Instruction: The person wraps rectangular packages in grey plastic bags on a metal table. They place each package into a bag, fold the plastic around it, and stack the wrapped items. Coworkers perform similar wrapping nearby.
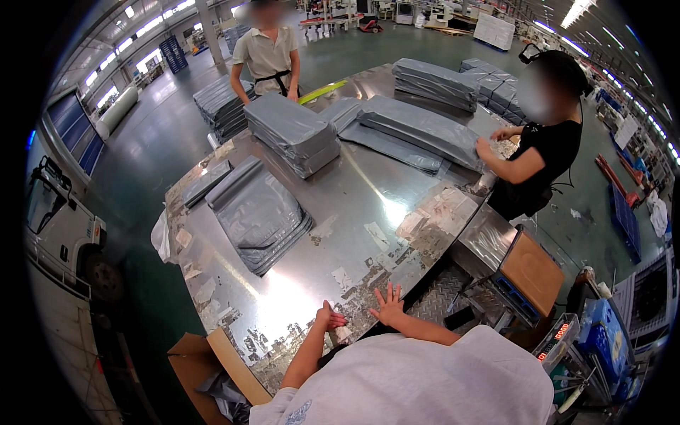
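Hands on the steel table, left hand curled at the near edge, grip clenched on nothing, right hand flat, fingers spread, grip released, grey mailer bags well beyond.

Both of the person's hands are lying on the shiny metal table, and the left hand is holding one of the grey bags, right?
Not quite. The left hand holds nothing; it rests curled on the metal table. The right hand lies there too, spread flat. The grey bags lie farther away, as the head view shows.
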Demonstrator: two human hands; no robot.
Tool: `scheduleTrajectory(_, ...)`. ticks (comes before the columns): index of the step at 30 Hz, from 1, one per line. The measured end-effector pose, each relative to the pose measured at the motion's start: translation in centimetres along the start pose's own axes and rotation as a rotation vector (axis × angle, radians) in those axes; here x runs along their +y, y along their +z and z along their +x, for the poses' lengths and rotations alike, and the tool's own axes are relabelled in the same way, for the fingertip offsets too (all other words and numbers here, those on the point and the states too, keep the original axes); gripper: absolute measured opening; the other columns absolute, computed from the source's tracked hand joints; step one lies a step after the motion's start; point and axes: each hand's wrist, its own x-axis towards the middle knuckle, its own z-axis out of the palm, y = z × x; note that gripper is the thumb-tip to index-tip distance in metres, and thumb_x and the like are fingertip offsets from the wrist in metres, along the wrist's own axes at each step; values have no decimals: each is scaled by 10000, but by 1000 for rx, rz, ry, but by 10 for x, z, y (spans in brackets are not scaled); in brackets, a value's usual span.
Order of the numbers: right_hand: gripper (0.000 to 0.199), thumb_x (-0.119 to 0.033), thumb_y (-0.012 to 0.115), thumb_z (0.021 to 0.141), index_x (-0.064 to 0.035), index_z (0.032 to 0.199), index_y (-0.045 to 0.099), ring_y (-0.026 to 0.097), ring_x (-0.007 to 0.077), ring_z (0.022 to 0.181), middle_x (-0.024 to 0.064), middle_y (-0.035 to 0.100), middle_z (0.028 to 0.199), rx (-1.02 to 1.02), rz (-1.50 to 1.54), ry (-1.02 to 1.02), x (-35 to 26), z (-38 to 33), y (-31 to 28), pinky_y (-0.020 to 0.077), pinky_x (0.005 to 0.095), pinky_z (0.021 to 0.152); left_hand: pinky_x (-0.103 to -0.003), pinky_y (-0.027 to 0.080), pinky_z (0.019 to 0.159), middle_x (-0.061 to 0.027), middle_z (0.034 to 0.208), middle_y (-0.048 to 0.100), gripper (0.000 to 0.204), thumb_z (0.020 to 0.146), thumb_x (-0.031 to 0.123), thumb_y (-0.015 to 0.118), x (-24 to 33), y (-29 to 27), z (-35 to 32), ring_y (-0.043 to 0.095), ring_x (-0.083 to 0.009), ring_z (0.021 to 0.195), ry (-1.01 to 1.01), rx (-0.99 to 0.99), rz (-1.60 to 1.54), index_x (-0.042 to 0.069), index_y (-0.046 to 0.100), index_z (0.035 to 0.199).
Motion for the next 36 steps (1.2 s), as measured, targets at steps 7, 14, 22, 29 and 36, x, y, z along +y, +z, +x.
scheduleTrajectory(7, 765, -629, 324, 776, -255, 1357, -4, -104, 459, 1238, 202, -111, 1381, 25, 8, -2, 2, 0, 4, 322, 555, 848, -254, 384, 427, -159, 733, 632, 890, 778, 668, 66, -1, 3, -3, 595, -220, 529, 31, 20, 9, -50, 589, 818)
scheduleTrajectory(14, 758, -625, 328, 777, -255, 1358, 10, -103, 457, 1239, 194, -110, 1384, 29, -4, 8, 0, -2, 3, 317, 550, 859, -257, 384, 416, -171, 725, 628, 864, 796, 646, 84, -3, 3, -3, 595, -226, 522, 46, 16, -9, -56, 586, 810)
scheduleTrajectory(22, 763, -615, 336, 780, -252, 1356, -8, -119, 447, 1240, 191, -135, 1380, 22, 29, -1, 1, -2, 2, 309, 558, 865, -265, 389, 425, -175, 737, 628, 861, 800, 641, 88, -3, 3, -3, 599, -243, 533, 35, 30, -16, -67, 578, 828)
scheduleTrajectory(29, 555, -495, 412, 806, -129, 1223, 414, 270, 456, 1163, 220, 301, 1289, 223, 219, -171, 27, 8, -5, 360, 473, 863, -304, 414, 460, -183, 777, 627, 895, 769, 686, 98, -8, -6, 4, 604, -282, 587, -30, 4, -43, -67, 575, 852)
scheduleTrajectory(36, 238, -173, 661, 692, -39, 724, 467, 424, 115, 468, 56, 488, 662, 1494, 1837, 1338, 295, 23, 24, 356, 255, 365, -255, 382, 421, -165, 780, 632, 867, 781, 671, 107, 1, 8, 13, 607, -231, 584, 44, -24, 56, -57, 570, 869)
